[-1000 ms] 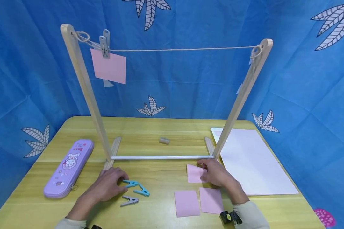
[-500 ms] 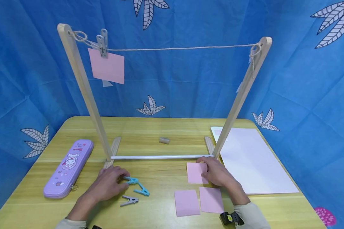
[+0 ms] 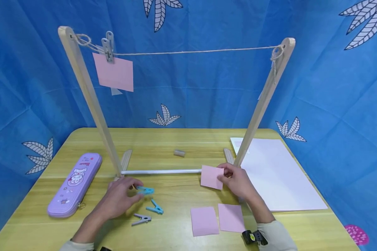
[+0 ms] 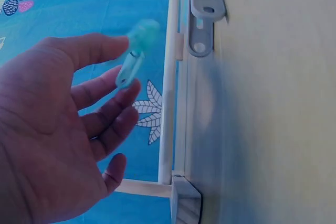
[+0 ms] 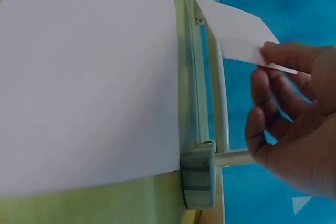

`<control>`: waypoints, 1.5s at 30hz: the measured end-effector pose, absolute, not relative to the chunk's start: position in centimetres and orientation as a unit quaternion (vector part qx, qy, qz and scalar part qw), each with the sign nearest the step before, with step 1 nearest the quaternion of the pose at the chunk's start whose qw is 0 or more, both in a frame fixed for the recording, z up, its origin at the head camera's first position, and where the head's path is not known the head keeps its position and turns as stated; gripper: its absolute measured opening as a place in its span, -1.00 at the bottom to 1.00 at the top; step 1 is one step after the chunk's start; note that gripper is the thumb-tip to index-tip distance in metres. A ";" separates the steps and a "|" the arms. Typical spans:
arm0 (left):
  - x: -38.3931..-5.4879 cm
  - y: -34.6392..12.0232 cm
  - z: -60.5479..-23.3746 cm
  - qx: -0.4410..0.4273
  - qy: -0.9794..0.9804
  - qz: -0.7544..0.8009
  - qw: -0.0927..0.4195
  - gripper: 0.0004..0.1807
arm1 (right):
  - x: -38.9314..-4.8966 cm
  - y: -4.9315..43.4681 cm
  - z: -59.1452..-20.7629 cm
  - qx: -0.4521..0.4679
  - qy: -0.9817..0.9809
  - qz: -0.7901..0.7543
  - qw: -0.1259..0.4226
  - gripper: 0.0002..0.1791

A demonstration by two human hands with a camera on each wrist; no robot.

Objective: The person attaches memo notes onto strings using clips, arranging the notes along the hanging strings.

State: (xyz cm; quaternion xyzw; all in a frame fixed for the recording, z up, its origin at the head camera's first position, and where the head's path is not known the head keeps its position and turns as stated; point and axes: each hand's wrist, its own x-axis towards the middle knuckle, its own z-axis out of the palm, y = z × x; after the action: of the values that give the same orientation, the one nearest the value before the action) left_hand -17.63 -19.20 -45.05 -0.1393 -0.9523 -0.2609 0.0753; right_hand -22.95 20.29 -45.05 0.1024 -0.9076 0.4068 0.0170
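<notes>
My left hand [image 3: 120, 198] pinches a light blue clothespin [image 3: 145, 190] between thumb and fingertips; the left wrist view shows that clothespin [image 4: 135, 53] off the table. Just below it on the table lie a second blue clothespin [image 3: 155, 207] and a grey clothespin [image 3: 141, 219]. With thumb and fingers my right hand [image 3: 237, 181] holds a pink paper square [image 3: 212, 177] by its right edge, raised and tilted in front of the white rod. Two more pink squares, a left one [image 3: 204, 221] and a right one [image 3: 231, 218], lie flat nearer the front.
A wooden frame with a string [image 3: 182, 52] stands across the table [image 3: 163, 139]. A grey clothespin [image 3: 108, 48] hangs a pink paper [image 3: 114, 72] near its left post. A purple pencil case [image 3: 75, 184] lies left, white sheets [image 3: 276, 174] right, and a small cylinder [image 3: 179, 153] behind the rod.
My right hand has lifted the pink paper square off the table and moved up. My left hand has picked up the nearest blue clothespin, separating it from the other blue one.
</notes>
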 end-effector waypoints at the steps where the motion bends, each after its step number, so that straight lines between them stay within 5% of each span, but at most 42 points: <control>1: -17.7 -19.1 -45.0 -0.141 -0.950 -0.265 0.083 -0.70 | -23.0 20.2 -44.9 0.104 -0.905 0.412 0.025 -0.69; 11: -17.8 -18.3 -43.4 -0.132 -0.927 -0.324 0.132 -0.63 | -22.8 19.4 -42.0 0.122 -0.890 0.433 0.072 -0.77; 18: -17.7 -17.3 -41.2 -0.121 -0.917 -0.351 0.147 -0.62 | -23.1 18.5 -40.0 0.155 -0.869 0.456 0.114 -0.60; 25: -17.7 -16.3 -38.0 -0.150 -0.907 -0.352 0.177 -0.63 | -23.6 17.8 -38.0 0.166 -0.857 0.466 0.146 -0.76; 37: -17.3 -15.4 -32.0 -0.163 -0.875 -0.384 0.246 -0.62 | -25.2 16.0 -33.7 0.210 -0.829 0.475 0.207 -0.65; 45: -18.0 -15.3 -28.7 -0.180 -0.855 -0.395 0.285 -0.54 | -26.0 14.8 -30.8 0.228 -0.840 0.453 0.195 -0.66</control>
State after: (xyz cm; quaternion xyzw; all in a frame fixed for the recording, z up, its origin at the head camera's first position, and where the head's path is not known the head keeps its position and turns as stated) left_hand -18.03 -15.28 -28.69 -0.1799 -0.8547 -0.3951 0.2847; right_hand -26.01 14.80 -30.84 0.2276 -0.8398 0.4528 0.1946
